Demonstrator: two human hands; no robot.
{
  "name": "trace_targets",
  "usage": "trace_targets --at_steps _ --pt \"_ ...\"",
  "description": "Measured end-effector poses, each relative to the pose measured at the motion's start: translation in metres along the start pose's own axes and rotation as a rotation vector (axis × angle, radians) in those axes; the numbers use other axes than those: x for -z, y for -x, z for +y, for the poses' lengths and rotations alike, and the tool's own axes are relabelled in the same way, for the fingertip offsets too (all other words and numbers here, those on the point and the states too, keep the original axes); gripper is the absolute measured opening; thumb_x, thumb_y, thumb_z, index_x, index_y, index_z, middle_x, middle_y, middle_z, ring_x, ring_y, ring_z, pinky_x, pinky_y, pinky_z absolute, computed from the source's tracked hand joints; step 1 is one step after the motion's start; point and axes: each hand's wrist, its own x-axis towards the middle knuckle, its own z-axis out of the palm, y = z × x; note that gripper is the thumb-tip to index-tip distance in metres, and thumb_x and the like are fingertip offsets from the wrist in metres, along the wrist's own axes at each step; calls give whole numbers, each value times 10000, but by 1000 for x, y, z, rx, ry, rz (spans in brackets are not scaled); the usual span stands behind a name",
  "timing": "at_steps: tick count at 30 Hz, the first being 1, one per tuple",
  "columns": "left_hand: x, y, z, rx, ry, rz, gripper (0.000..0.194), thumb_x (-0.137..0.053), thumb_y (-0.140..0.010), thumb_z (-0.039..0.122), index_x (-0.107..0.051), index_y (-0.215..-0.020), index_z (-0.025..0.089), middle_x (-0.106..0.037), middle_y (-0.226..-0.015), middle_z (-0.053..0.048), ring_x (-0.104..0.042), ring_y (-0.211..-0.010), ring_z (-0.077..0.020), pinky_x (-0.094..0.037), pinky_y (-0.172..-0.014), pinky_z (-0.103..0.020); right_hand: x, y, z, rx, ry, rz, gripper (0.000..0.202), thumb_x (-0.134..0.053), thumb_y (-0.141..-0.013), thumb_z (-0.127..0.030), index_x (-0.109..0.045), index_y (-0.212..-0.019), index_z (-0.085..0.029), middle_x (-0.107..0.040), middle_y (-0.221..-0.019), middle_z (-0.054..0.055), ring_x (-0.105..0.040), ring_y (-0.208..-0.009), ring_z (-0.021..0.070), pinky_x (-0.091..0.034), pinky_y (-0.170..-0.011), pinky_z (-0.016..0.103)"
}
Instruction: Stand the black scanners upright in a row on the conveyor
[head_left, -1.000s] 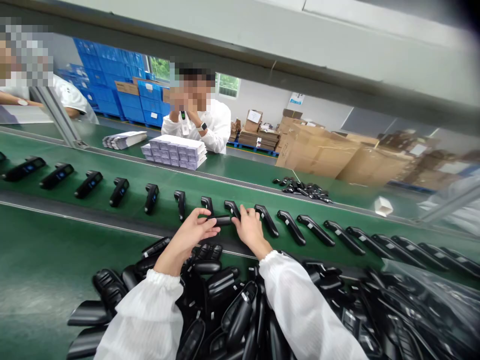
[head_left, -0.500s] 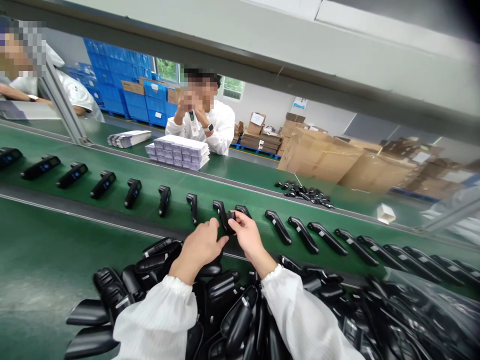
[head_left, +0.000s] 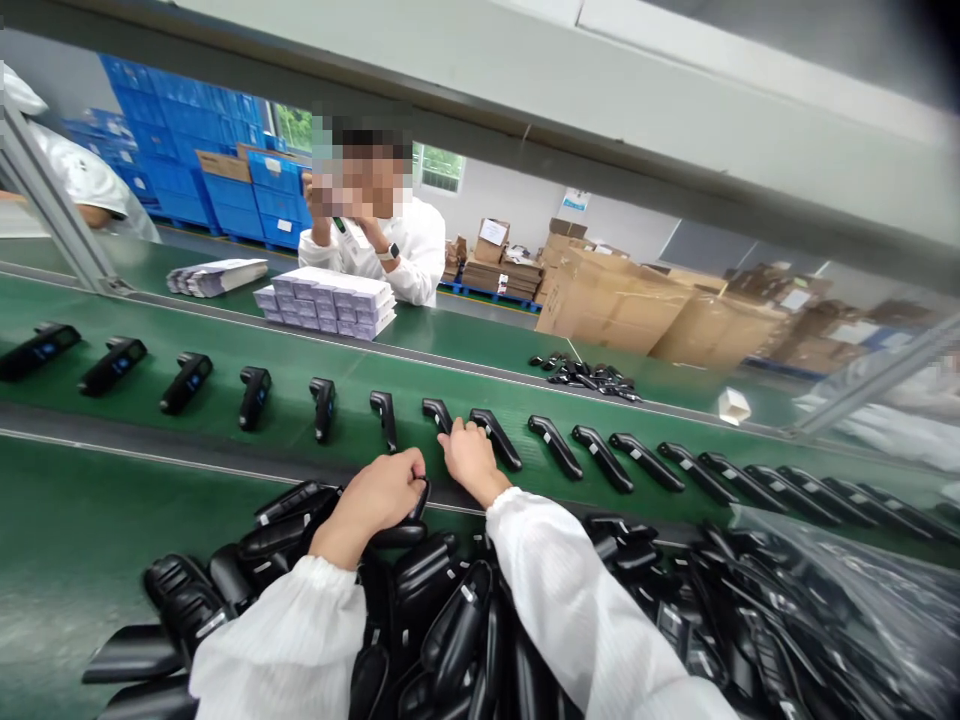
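Black handheld devices (head_left: 450, 640) are lying heaped near me; I am closing my left hand (head_left: 379, 495) around one at the pile's top edge. My right hand (head_left: 469, 455) is pressing open fingers onto a device (head_left: 439, 415) in the conveyor belt (head_left: 225, 350) row.

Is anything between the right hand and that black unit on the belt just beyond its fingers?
Nothing visible. The right hand rests at the belt's near edge, its fingertips right against the black unit. The neighbouring units lie to either side, not between.
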Motion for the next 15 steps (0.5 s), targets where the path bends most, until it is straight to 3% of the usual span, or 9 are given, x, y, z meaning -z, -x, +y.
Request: trace_targets --at_steps 4,7,11,15 --pt "10 -3 -6 29 176 103 197 -451 -871 275 -586 -1014 259 -637 -677 43 -586 -630 -158 -397 -619 -249 30 13 61 -35 95 63 539 -434 -981 -386 -414 -1403 -51 -560 -1279 224 -538 -1161 315 -428 -932 372" --pt "14 -4 -9 69 280 188 288 -441 -859 310 -633 -1071 272 -613 -640 49 -572 -599 -163 -395 -611 -256 34 23 95 -93 149 -46 480 -493 -958 -394 -522 -1291 -51 -630 -1170 206 -599 -1071 291 -439 -885 335" --pt "13 -6 -12 97 383 230 341 -446 -821 333 -716 -1010 242 -607 -602 28 -564 -564 -172 -411 -605 -278 18 24 103 -74 184 -38 305 -446 -976 -280 -617 -1105 -65 -662 -1076 195 -610 -1032 278 -415 -912 346" --pt "8 -8 -14 69 515 185 427 -451 -805 393 -686 -1076 159 -698 -791 -34 -649 -677 -176 -504 -660 -275 14 17 101 -90 201 13 310 -426 -980 -252 -633 -1067 -37 -652 -1063 227 -585 -1052 294 -396 -945 387"
